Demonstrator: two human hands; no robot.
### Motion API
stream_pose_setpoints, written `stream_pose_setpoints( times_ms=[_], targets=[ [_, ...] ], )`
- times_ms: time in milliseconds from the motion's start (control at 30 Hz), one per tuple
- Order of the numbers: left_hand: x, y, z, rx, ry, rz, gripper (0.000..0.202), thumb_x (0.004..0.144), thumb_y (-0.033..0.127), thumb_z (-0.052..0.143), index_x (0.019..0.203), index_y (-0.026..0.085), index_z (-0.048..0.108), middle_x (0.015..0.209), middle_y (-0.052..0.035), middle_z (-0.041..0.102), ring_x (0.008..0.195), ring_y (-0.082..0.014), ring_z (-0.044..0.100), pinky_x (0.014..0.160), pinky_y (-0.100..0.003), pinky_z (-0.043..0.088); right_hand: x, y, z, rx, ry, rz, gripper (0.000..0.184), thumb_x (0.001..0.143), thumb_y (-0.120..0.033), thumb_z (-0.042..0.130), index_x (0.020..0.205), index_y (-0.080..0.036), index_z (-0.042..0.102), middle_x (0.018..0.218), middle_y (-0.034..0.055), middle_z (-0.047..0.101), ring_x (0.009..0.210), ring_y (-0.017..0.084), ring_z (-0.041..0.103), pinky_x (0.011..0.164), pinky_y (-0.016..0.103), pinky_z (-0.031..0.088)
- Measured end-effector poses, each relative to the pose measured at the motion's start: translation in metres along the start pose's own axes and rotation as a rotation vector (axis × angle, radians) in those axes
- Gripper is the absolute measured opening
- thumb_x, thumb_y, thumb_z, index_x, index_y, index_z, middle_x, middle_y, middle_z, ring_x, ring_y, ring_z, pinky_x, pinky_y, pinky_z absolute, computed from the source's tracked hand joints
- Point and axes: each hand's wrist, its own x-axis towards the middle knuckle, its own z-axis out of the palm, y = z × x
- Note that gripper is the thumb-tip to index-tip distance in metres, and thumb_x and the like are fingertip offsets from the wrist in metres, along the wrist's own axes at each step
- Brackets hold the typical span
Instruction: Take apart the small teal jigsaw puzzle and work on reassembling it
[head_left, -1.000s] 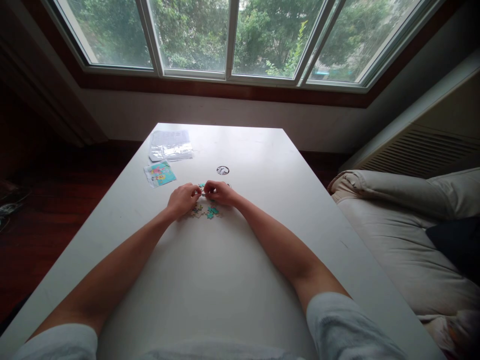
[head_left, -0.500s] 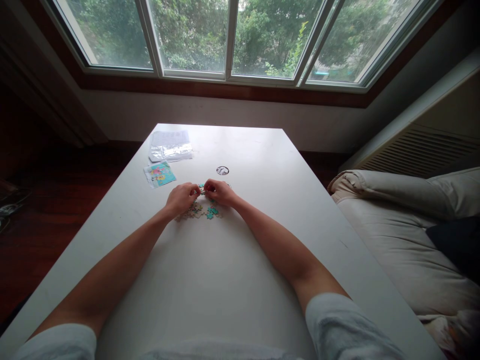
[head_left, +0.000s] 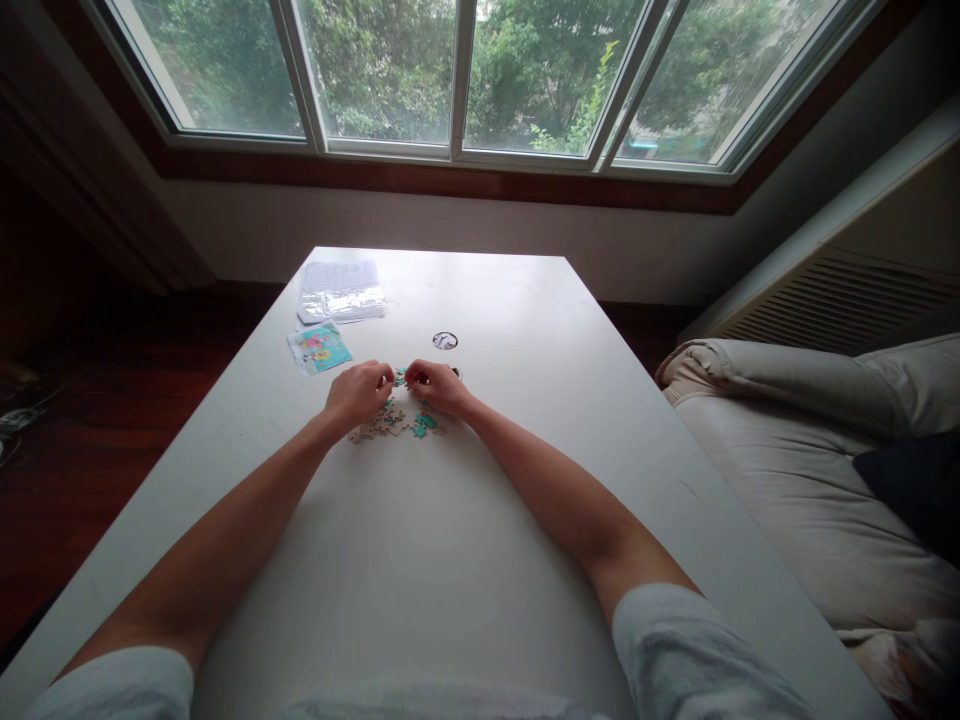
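Observation:
Both my arms reach out over a white table (head_left: 450, 540). My left hand (head_left: 357, 392) and my right hand (head_left: 439, 385) meet at the table's middle, fingers pinched together on a small teal jigsaw piece (head_left: 400, 376) held between them. Just below the hands lies a loose cluster of jigsaw pieces (head_left: 396, 422), some teal, some showing their pale backs. Which hand bears the held piece more I cannot make out.
A colourful picture card (head_left: 320, 347) lies left of the hands, with a clear plastic bag (head_left: 341, 291) beyond it. A round cable hole (head_left: 445, 341) sits behind the hands. A pale sofa (head_left: 810, 480) stands to the right, windows at the back.
Both hands have lifted slightly and shifted a little to the left and away from me, uncovering more of the piece cluster. Their pinch on the small piece is kept.

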Motion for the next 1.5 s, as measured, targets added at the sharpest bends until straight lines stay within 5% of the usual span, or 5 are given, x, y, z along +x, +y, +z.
stream_pose_setpoints(
  times_ms=[200,400,733,1300,1500],
  targets=[
    [0.005,-0.017,-0.008,0.023,-0.114,0.025,0.027,0.090,0.043,0.052,0.089,0.024,0.072,0.095,-0.0051,0.069,0.086,-0.0217,0.064,0.066,-0.029,0.041,0.000,0.001,0.000,-0.167,0.131,-0.106,0.017,0.093,-0.025,0.057,0.103,-0.021,0.070,0.106,0.0063,0.069,0.103,0.019,0.058,0.094,0.032,0.043],
    [0.005,-0.029,-0.017,0.020,-0.208,0.044,0.033,0.090,0.049,0.051,0.099,0.025,0.070,0.106,-0.0063,0.068,0.094,-0.0230,0.065,0.074,-0.029,0.045,-0.005,0.001,0.000,-0.368,-0.089,-0.200,0.050,0.094,-0.042,0.063,0.141,-0.026,0.055,0.146,0.0110,0.053,0.135,0.027,0.043,0.112,0.044,0.033],
    [0.000,-0.034,-0.024,0.072,-0.322,0.085,0.066,0.084,0.058,0.058,0.141,0.025,0.053,0.125,-0.0105,0.061,0.111,-0.0281,0.061,0.083,-0.030,0.047,0.001,0.004,0.011,-0.428,-0.049,-0.347,0.027,0.096,-0.025,0.059,0.121,-0.022,0.069,0.111,0.0095,0.064,0.102,0.022,0.052,0.095,0.033,0.043],
    [0.006,-0.027,-0.003,0.057,-0.142,0.128,0.029,0.087,0.027,0.050,0.105,0.030,0.072,0.105,-0.0031,0.071,0.100,-0.0227,0.065,0.074,-0.029,0.044,-0.001,-0.005,0.009,-0.206,0.058,-0.242,0.018,0.085,-0.011,0.057,0.094,-0.019,0.071,0.087,0.0025,0.069,0.083,0.016,0.057,0.081,0.026,0.042],
    [0.007,-0.026,-0.009,0.053,-0.150,0.091,0.025,0.088,0.034,0.051,0.097,0.027,0.074,0.099,-0.0043,0.075,0.093,-0.0232,0.066,0.067,-0.029,0.040,-0.003,-0.006,0.009,-0.049,0.085,-0.177,0.013,0.085,-0.016,0.057,0.094,-0.019,0.067,0.090,0.0006,0.067,0.079,0.013,0.058,0.073,0.023,0.042]
  ],
)
